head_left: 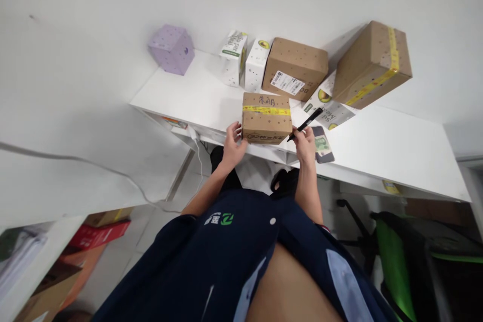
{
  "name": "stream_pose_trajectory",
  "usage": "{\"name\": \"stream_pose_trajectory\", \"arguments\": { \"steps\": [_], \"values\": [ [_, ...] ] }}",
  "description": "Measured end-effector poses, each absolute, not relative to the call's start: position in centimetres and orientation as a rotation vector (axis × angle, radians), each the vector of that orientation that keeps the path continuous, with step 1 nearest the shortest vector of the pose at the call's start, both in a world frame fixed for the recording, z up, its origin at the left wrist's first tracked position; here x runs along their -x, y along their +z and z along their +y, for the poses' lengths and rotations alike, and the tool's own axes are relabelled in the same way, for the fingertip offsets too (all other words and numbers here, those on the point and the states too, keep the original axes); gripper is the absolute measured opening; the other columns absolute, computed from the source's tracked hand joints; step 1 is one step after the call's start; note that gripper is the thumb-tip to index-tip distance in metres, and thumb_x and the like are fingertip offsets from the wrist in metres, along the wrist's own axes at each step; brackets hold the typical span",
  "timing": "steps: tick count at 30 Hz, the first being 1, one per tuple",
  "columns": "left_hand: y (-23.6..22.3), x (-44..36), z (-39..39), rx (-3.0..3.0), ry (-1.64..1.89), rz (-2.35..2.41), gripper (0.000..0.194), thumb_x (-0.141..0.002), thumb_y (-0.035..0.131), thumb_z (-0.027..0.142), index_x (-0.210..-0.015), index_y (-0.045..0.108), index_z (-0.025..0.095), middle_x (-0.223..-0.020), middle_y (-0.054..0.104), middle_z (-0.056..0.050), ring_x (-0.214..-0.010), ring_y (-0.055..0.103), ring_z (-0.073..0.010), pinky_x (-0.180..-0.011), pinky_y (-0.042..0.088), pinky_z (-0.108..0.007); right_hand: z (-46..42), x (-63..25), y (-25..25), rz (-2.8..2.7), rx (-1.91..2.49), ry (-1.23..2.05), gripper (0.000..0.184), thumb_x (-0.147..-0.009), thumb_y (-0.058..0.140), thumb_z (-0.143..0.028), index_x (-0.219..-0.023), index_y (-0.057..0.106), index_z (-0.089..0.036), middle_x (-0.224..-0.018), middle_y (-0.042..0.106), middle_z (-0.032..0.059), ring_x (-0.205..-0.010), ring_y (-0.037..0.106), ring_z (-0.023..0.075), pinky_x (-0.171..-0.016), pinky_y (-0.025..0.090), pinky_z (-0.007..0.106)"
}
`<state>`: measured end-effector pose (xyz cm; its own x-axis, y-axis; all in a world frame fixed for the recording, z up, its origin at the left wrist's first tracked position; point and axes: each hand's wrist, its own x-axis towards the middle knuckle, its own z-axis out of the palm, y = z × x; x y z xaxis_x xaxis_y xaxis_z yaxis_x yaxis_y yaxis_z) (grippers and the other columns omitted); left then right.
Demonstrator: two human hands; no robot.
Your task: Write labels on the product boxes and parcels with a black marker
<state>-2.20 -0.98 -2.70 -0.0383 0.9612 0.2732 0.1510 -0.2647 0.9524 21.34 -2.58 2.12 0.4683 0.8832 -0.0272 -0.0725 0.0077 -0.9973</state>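
Note:
A small cardboard box point(266, 122), banded with yellow tape and marked with dark handwriting on top, is at the desk's front edge. My left hand point(234, 146) holds its left side, fingers curled and thumb near the lower corner. In my right hand point(305, 145) is a black marker pen point(310, 119), slanting up to the right; these fingers are close to the box's right side, and I cannot tell if they touch it. Just right of that hand, a dark phone point(327, 155) with a green picture lies on the desk.
Along the wall stand a lilac box point(172, 50), white avocado-printed cartons point(257, 66), a labelled brown box point(296, 63) and a tall taped box point(373, 68) behind another white carton point(327, 105). A white cable point(199, 161) hangs off the white desk point(400, 146). A green-black chair point(396, 261) is lower right.

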Motion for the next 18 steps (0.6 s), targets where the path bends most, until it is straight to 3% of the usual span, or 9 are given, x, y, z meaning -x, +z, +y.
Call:
{"name": "stream_pose_trajectory", "arguments": {
  "steps": [4, 9, 15, 18],
  "values": [
    [-0.7, 2.3, -1.7, -1.685, 1.403, 1.242, 0.065, -0.085, 0.058, 0.026, -0.144, 0.031, 0.026, -0.142, 0.045, -0.016, -0.122, 0.056, -0.0228, -0.097, 0.055, -0.041, -3.3, -22.5, 3.7, -0.754, 1.239, 0.752, 0.028, -0.077, 0.062, -0.038, -0.093, 0.042, -0.026, -0.109, 0.072, 0.0048, -0.093, 0.072, 0.0178, -0.083, 0.055, 0.035],
    [1.5, 1.6, -1.9, -2.045, 1.439, 1.304, 0.051, -0.088, 0.062, 0.039, -0.134, 0.050, 0.023, -0.138, 0.038, -0.015, -0.131, 0.043, -0.0286, -0.103, 0.050, -0.047, -4.0, -22.7, 7.2, -0.967, 1.148, 0.589, 0.031, -0.093, 0.046, -0.051, -0.112, 0.052, -0.028, -0.124, 0.065, 0.0080, -0.110, 0.068, 0.0201, -0.087, 0.056, 0.038],
    [2.1, 0.2, -0.7, -2.161, 1.376, 1.429, 0.030, -0.091, 0.058, 0.036, -0.115, 0.068, 0.021, -0.133, 0.038, -0.015, -0.125, 0.044, -0.0288, -0.098, 0.051, -0.043, -2.9, -19.2, 9.6, -1.054, 1.176, 0.521, 0.029, -0.091, 0.054, -0.052, -0.104, 0.059, -0.026, -0.079, 0.061, -0.0005, -0.066, 0.062, 0.0131, -0.067, 0.055, 0.029],
    [2.3, -0.1, -0.2, -2.219, 1.357, 1.462, 0.031, -0.093, 0.056, 0.037, -0.115, 0.069, 0.020, -0.131, 0.045, -0.016, -0.124, 0.047, -0.0297, -0.099, 0.049, -0.045, -1.8, -17.7, 10.2, -1.185, 1.159, 0.553, 0.030, -0.091, 0.056, -0.052, -0.104, 0.059, -0.025, -0.083, 0.061, 0.0004, -0.069, 0.061, 0.0139, -0.070, 0.055, 0.029]
  ]
}}
